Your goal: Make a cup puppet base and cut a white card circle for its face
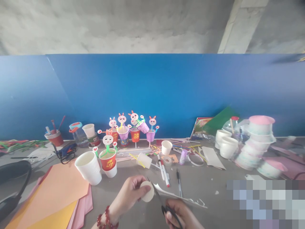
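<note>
My left hand (pixel 130 194), with a red bead bracelet at the wrist, pinches a round cream paper disc (pixel 147 191) low in the middle of the view. My right hand (pixel 182 216) grips black-handled scissors (pixel 164 200), and the blades point up toward the disc's edge. A strip of white paper offcut (pixel 181 197) lies on the grey table just right of the blades. Beyond the hands stand several paper-cup rabbit figures (pixel 133 128) and one closer rabbit in a red cup (pixel 108 159).
Stacked white cups (pixel 89 167) and orange and pink paper sheets (pixel 59 190) lie at the left. Markers and a pen (pixel 164 171), a tape roll (pixel 167 160), and a glue gun (pixel 65 151) sit mid-table. White bowls and pink-lidded tubs (pixel 259 140) stand at the right before a blue wall.
</note>
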